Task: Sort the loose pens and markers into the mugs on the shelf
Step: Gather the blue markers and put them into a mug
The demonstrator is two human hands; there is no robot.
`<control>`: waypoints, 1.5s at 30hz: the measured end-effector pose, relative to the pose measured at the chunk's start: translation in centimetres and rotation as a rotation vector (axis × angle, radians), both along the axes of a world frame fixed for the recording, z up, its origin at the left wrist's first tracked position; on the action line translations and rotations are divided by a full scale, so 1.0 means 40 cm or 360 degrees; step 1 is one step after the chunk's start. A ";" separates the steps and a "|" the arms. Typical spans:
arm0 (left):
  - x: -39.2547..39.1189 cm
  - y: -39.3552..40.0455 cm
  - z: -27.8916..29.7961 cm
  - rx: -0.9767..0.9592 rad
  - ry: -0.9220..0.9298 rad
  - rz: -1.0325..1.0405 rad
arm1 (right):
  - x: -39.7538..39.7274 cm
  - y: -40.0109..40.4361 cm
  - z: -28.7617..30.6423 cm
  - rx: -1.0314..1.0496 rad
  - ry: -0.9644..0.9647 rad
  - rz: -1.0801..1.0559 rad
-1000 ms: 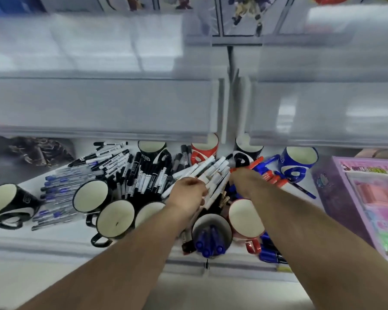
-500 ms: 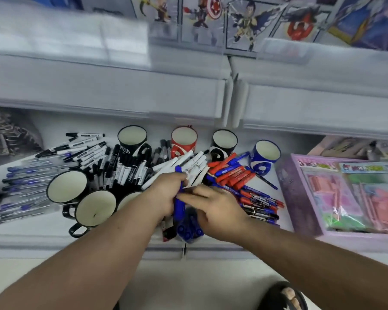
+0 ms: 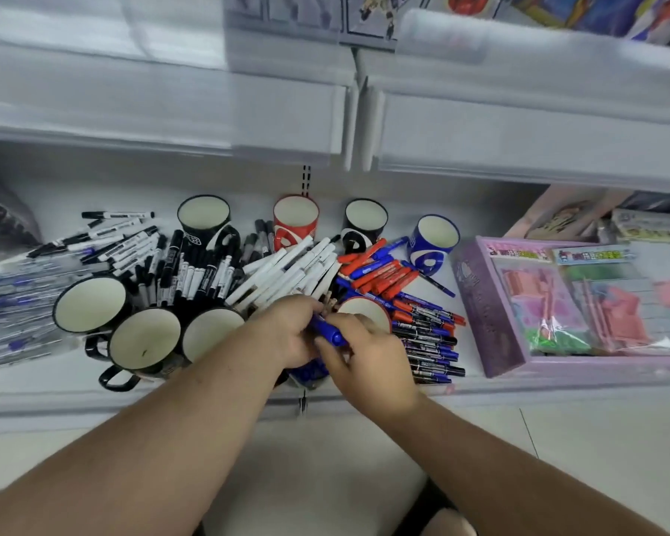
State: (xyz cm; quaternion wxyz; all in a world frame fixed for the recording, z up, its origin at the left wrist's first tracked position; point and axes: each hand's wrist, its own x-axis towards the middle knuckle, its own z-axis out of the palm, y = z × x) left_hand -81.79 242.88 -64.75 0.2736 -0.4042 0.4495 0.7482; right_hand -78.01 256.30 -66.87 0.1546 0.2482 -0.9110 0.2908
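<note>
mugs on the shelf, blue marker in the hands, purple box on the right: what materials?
Round black mugs with cream insides: probably glazed ceramic or enamel; smooth glossy walls, thin dark rims. Blue marker, pinched between the left hand and right hand: likely moulded plastic, slight sheen. Flat purple box: looks like printed cardboard under a clear film window; reflections show.

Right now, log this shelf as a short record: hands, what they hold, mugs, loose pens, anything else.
left hand: curled on the blue marker
right hand: pinches the same marker
mug under the hands: already holds blue markers
back row: black mug, red mug, blue mug, insides bare
loose piles: white pens, red markers
right of pens: purple box
</note>
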 end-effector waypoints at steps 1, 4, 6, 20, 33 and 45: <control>0.005 -0.003 -0.007 -0.0222 0.0034 -0.0132 | 0.002 -0.011 -0.006 -0.0011 0.0028 -0.0039; 0.014 -0.023 -0.043 -0.1038 0.0180 -0.0472 | 0.006 -0.046 -0.026 0.0046 -0.0081 -0.0218; 0.017 -0.027 -0.043 -0.1199 0.0242 -0.0527 | 0.007 -0.061 -0.048 0.0087 -0.0117 -0.0288; -0.041 0.059 0.055 -0.0397 0.0445 0.0001 | -0.082 0.187 -0.055 0.0236 -0.0514 -0.0247; -0.113 -0.009 -0.003 -0.0553 0.0404 -0.0064 | -0.521 0.101 -0.154 0.0686 -0.1320 -0.0123; -0.100 -0.044 -0.061 -0.0580 0.0338 0.0017 | -0.556 0.136 -0.208 0.1184 -0.1144 0.0049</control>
